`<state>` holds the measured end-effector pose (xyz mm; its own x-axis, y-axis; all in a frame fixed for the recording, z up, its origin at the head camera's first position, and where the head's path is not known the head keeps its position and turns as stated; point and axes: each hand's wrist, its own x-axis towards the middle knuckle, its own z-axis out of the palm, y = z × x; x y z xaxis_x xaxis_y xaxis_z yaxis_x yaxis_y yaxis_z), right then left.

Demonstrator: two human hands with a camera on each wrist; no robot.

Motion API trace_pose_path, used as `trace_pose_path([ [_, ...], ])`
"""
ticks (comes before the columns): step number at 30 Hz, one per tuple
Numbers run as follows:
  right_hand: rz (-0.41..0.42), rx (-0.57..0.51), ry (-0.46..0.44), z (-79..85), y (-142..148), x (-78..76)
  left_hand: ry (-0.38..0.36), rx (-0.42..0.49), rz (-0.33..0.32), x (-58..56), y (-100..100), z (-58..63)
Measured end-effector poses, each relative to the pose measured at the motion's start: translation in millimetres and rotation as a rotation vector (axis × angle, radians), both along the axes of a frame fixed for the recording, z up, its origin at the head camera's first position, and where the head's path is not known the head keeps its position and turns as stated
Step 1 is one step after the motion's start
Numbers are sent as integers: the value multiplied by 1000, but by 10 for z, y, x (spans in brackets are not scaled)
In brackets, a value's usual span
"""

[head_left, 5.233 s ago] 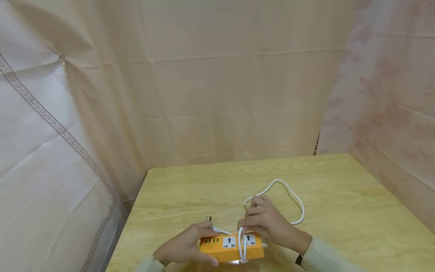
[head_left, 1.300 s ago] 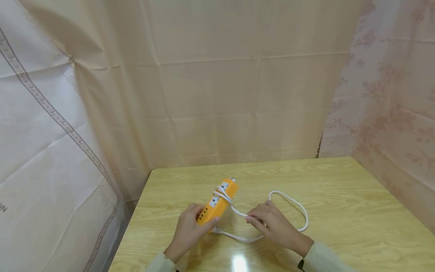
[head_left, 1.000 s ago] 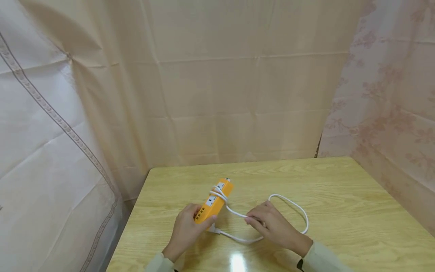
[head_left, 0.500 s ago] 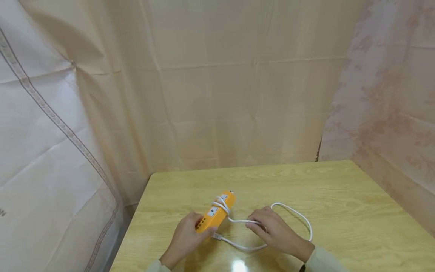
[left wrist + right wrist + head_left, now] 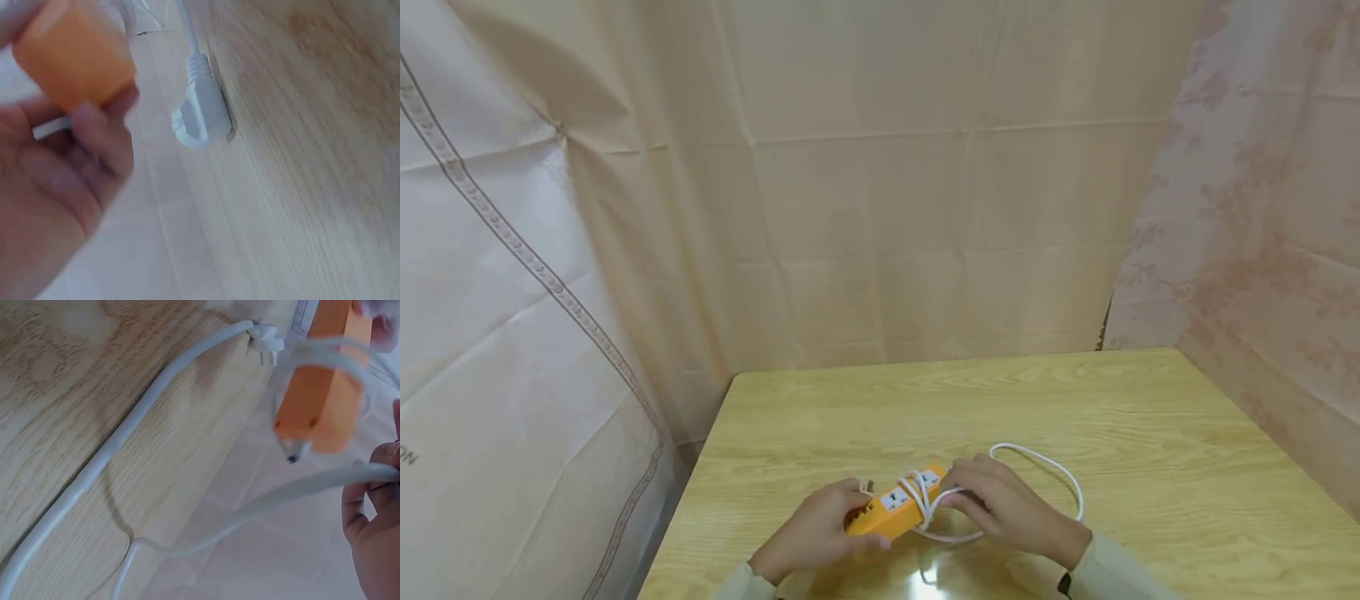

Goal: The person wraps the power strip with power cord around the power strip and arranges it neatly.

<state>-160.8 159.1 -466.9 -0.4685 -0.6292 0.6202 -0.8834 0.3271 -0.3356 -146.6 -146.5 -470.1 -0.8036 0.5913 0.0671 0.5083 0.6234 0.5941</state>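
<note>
An orange power strip point(image 5: 887, 523) with white sockets hangs tilted just above the front of the table, and my left hand point(image 5: 812, 533) grips its near-left end. White cord point(image 5: 1078, 492) is wound around the strip's far half. My right hand point(image 5: 1000, 504) pinches that cord close to the strip's right end. From there the cord trails in a loop on the table. In the left wrist view, the white plug point(image 5: 203, 115) at the cord's end lies on the wood, below the strip. The fingertips of the right hand are partly hidden in the head view.
The wooden table point(image 5: 1150, 433) reaches back to a beige cloth curtain point(image 5: 865, 208). A pale cloth point(image 5: 497, 333) hangs along the left side, and a flower-patterned one point(image 5: 1262, 208) along the right. Light glares off the table's front part.
The strip has swung from pointing away to pointing rightward and lies lower. Its far end has come near my right hand, shortening the cord between. More turns of cord circle it than 5.2 s ago.
</note>
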Motion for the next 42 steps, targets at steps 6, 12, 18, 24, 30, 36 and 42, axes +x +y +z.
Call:
trace_pose_path([
  [6, 82, 7, -63, -16, -2, -44, -40, 47, -294, 4, -6, 31],
  [12, 196, 20, -148, -33, -11, -83, -139, 145, -405, 7, -13, 27],
  [18, 196, 32, -202, -3, -12, -66, -151, 144, -449, 4, 25, 19],
  [24, 223, -4, -237, -3, -12, -78, -146, 167, -482, -4, 33, 19],
  [30, 254, -27, -306, -29, -4, -108, -238, 259, -530, -3, 41, -8],
  [36, 308, -76, -346, -66, 8, -153, -234, 357, -494, 2, 45, -36],
  [42, 277, -136, -459, -58, -4, -161, -328, 580, -423, 36, 64, -58],
])
